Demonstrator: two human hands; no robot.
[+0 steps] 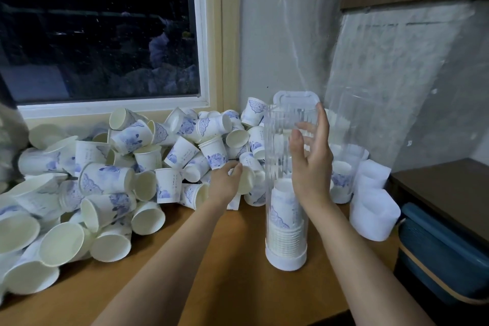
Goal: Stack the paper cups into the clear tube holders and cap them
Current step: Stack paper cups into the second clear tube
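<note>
Your left hand (225, 185) is in the cup pile (105, 180). Its fingertips lie behind a cup (247, 180), so a grip cannot be confirmed. Your right hand (311, 167) stands at the clear tube (285, 140). Some of its fingers show only through the ribbed wall, and contact is undetermined. The nested rims of the stack (287, 235) inside are too fine to count. A second tube (344, 174) is partly hidden behind that hand. The pile runs off the left edge, and the blue container (439, 259) off the right. Lettering on the cups is illegible.
</note>
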